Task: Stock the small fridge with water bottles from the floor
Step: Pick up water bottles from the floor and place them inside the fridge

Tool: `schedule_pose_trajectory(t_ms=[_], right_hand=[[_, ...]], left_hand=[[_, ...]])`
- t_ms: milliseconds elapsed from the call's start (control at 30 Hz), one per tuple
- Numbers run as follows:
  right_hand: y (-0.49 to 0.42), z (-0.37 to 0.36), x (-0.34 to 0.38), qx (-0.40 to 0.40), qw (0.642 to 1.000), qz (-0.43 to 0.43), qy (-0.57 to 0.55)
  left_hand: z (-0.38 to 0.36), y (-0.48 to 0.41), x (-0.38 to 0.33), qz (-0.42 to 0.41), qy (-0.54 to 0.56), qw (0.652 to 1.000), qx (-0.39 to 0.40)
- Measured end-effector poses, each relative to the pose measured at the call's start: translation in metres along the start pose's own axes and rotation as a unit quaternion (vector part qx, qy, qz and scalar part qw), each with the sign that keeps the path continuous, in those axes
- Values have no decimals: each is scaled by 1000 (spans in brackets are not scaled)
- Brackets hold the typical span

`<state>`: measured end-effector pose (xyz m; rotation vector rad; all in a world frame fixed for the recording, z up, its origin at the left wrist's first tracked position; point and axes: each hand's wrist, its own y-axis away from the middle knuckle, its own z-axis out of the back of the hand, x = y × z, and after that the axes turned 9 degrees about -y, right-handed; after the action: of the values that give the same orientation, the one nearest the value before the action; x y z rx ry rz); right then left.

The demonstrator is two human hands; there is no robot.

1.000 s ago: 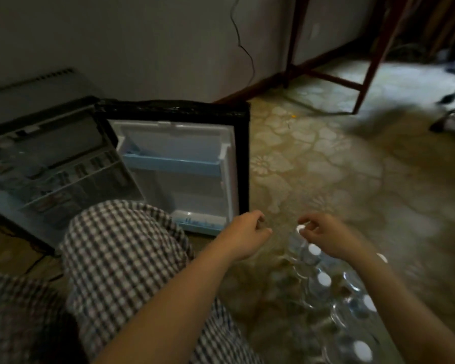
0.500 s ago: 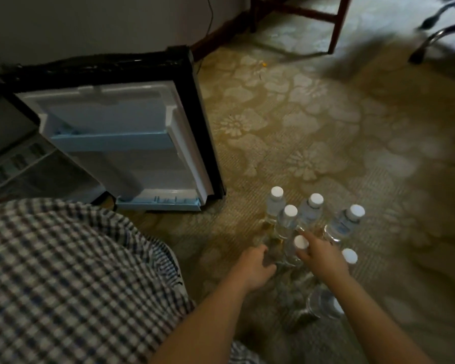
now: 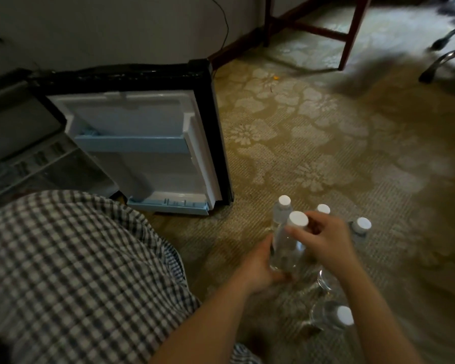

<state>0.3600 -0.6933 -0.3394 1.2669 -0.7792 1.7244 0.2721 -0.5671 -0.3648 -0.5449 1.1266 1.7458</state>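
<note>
One water bottle (image 3: 286, 248) is held up off the floor (image 3: 326, 153) between both hands. The left hand (image 3: 258, 269) is wrapped around its lower part, and the fingers are closed on it. The right hand (image 3: 323, 240) is curled loosely by the white cap (image 3: 298, 218); whether the bottle is really gripped by it cannot be told. More bottles are seen close by: three standing ones (image 3: 281, 208) just beyond the right hand, and others lying nearer than it (image 3: 331, 315).

The bottle looks full, so it is probably a bit heavy. The plastic is thin and smooth, so it may be squashed or slip if it is squeezed hard. It is best held around the middle, with the cap kept on top.

The small fridge (image 3: 24, 158) is well off to the left of the hands, with its door (image 3: 142, 153) swung open. Its door shelf looks bare.

Half a second ago the bottle was not lifted, and the hands were lower among the bottles. Now it is raised.
</note>
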Motion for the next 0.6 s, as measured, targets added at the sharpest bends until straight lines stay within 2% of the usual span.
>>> schedule_pose_trajectory(t_ms=[133,400,500,600], right_hand=[[-8,-10,59,38,997,51,-44],[-28,-38,161,73,983,164,-43],[-32,-55,198,77,969,234,-26],[-34,-76,236,114,953,279,-26]], left_hand=[[33,8,-16,-22,50,996,-75],[122,50,-38,-86,-2,985,-149],[162,72,-44,-101,-20,979,-178],[207,98,-49,-120,-33,967,-221]])
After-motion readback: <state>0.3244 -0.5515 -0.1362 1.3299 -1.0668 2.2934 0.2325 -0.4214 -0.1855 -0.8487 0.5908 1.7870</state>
